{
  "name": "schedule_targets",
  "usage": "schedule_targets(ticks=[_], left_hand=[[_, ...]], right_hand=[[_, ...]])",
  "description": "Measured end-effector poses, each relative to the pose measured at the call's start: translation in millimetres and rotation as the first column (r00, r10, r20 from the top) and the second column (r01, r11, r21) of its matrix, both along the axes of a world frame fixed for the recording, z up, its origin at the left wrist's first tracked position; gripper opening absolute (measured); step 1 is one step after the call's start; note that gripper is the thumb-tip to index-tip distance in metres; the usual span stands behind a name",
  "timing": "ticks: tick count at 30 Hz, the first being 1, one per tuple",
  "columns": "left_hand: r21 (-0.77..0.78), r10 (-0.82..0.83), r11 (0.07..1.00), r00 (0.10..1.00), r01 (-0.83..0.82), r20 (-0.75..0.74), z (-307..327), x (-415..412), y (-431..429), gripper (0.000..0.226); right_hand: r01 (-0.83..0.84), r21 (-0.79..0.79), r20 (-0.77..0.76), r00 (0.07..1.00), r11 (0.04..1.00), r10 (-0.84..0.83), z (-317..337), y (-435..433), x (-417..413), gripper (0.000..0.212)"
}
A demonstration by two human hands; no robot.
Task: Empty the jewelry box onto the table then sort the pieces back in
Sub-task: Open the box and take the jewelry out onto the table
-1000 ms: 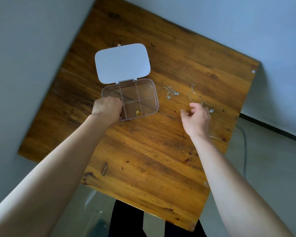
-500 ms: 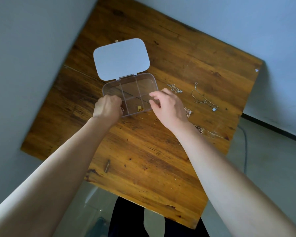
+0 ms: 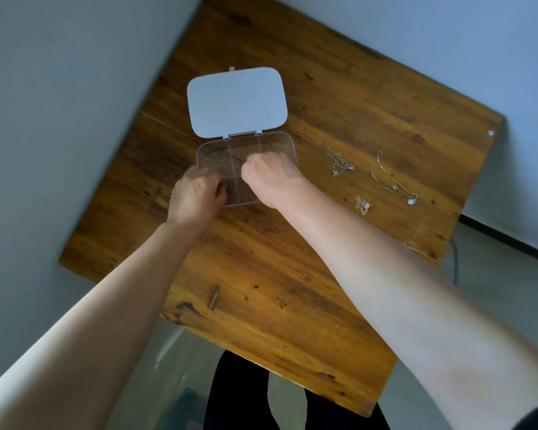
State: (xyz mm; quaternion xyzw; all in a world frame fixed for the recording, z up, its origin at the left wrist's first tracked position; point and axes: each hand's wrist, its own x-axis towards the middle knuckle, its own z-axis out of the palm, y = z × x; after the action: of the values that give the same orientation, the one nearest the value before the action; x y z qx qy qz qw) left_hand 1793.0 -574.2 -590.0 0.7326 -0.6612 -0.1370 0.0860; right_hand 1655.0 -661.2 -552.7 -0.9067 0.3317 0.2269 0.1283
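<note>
The clear jewelry box (image 3: 218,153) lies open on the wooden table (image 3: 261,274), its white lid (image 3: 236,100) folded back flat. My left hand (image 3: 196,197) grips the box's near left corner. Over the right compartments my right hand (image 3: 271,175) is curled with the fingertips pointing down into the box; anything between them is hidden. To the right of the box lie a tangled silver chain (image 3: 339,164), a thin necklace with a pale pendant (image 3: 392,181) and a small rose-gold piece (image 3: 362,204).
Another fine chain (image 3: 413,245) lies near the table's right edge. Pale walls close in on the left and behind. A dark cable (image 3: 454,262) runs down to the floor beyond the right edge. Dark trouser legs (image 3: 239,392) show below the near edge.
My right hand left the necklace area, swung left and now hovers curled over the box. The left hand kept its hold on the box corner. The camera tilted slightly.
</note>
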Motion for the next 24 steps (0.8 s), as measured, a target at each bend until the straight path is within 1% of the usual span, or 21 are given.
schedule_targets(ticks=[3, 6, 9, 12, 13, 15, 17, 19, 21, 24], left_hand=[[-0.063, -0.003, 0.998, 0.999, 0.000, -0.038, -7.0, 1.0, 5.0, 0.009], [-0.109, 0.010, 0.994, 0.997, -0.018, -0.075, -10.7, 0.6, 5.7, 0.009], [-0.110, 0.012, 0.994, 0.995, -0.023, -0.101, -11.9, 1.0, 5.9, 0.010], [-0.100, 0.010, 0.995, 0.995, -0.020, -0.095, -11.3, 1.0, 6.6, 0.011], [-0.092, 0.009, 0.996, 0.995, -0.018, -0.096, -10.8, 0.8, 6.0, 0.011], [-0.066, 0.018, 0.997, 0.994, -0.025, -0.108, -9.0, 1.2, 2.8, 0.012], [-0.055, 0.049, 0.997, 0.987, -0.058, -0.153, -5.9, 1.4, 0.4, 0.013], [-0.045, 0.133, 0.988, 0.964, -0.147, -0.232, -1.0, 0.6, 0.2, 0.015], [0.005, 0.278, 0.957, 0.910, -0.290, -0.308, 5.4, -0.9, 1.5, 0.016], [0.073, 0.448, 0.886, 0.804, -0.458, -0.391, 13.2, -2.0, 7.3, 0.014]], right_hand=[[0.013, 0.056, -0.070, 0.998, 0.998, -0.010, -7.1, -4.2, 10.6, 0.022], [0.035, 0.044, -0.062, 0.998, 0.998, -0.032, -14.8, -6.3, 19.4, 0.022], [0.042, 0.057, -0.077, 0.996, 0.997, -0.038, -18.9, -5.7, 24.6, 0.019], [0.098, 0.094, -0.031, 0.995, 0.991, -0.095, -22.5, -7.3, 19.8, 0.019], [0.121, 0.106, -0.003, 0.993, 0.987, -0.122, -23.0, -8.5, 16.1, 0.017], [0.185, 0.146, 0.065, 0.979, 0.972, -0.196, -23.0, -9.5, 6.8, 0.006], [0.285, 0.226, 0.164, 0.931, 0.931, -0.325, -23.8, -7.1, -5.4, 0.009], [0.376, 0.304, 0.275, 0.845, 0.876, -0.458, -22.2, -2.2, -20.1, 0.009], [0.447, 0.342, 0.366, 0.747, 0.826, -0.555, -18.2, 3.9, -36.7, 0.004], [0.540, 0.386, 0.404, 0.630, 0.748, -0.663, -12.1, 13.3, -61.3, 0.006]])
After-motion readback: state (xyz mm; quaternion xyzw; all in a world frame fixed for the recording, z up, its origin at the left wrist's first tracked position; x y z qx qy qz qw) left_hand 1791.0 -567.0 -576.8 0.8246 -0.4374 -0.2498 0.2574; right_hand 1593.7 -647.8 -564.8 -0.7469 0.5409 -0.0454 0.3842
